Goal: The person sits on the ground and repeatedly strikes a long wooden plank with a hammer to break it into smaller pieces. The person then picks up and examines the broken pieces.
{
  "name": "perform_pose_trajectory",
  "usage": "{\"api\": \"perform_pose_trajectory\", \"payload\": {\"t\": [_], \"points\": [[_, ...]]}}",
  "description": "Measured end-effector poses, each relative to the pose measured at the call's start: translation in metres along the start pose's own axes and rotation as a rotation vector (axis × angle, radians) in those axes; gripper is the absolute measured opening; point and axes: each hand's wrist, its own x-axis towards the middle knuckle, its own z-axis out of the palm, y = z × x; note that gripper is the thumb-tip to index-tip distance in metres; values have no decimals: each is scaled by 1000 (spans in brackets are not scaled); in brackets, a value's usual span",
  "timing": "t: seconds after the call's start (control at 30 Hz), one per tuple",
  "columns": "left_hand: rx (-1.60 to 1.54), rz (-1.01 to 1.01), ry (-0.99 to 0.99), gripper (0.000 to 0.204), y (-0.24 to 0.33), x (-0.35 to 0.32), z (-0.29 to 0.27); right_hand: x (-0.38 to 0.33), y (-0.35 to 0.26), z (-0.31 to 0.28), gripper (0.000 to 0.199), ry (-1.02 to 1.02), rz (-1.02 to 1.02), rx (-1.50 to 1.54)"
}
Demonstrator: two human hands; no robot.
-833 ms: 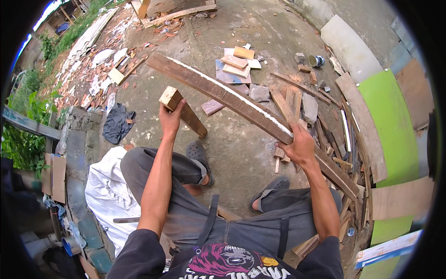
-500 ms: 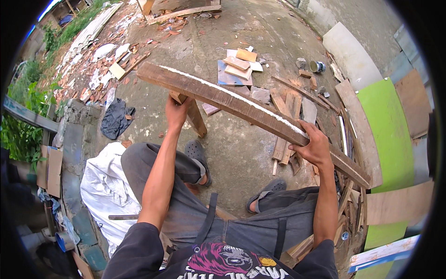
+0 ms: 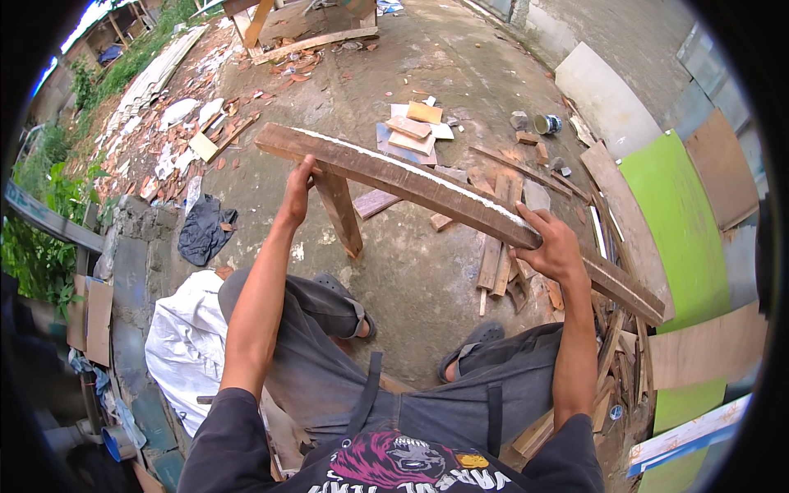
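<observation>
A long brown wooden beam (image 3: 394, 174) slants across in front of me, its left end farther away. A white bead of glue-like material runs along its upper face. From beneath its left part a shorter wooden piece (image 3: 338, 215) points down toward the ground; how the two are joined is hidden. My left hand (image 3: 297, 195) is closed at the beam's lower edge, beside that shorter piece, with part of its grip hidden. Farther right, my right hand (image 3: 552, 246) grips the beam, thumb on the near side and fingers over the top.
Board offcuts (image 3: 413, 135) lie stacked on the concrete beyond the beam. More scrap wood (image 3: 497, 261) and a tin can (image 3: 547, 124) are to the right. Panels, one bright green (image 3: 678, 230), line the right side. A white sack (image 3: 187, 345) and black plastic (image 3: 207, 230) lie left.
My left hand has shifted slightly left and now sits at the beam's lower edge. The shorter piece shows more fully below the beam. My right hand keeps its hold.
</observation>
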Motion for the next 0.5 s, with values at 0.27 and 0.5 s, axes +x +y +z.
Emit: {"api": "perform_pose_trajectory", "payload": {"t": [0.27, 0.5], "points": [[-256, 10, 47, 90, -15, 38, 7, 0, -9, -5, 82, 0, -10, -9], [-214, 63, 183, 87, -14, 33, 31, -7, -9, -9, 83, -25, 9, 0]]}}
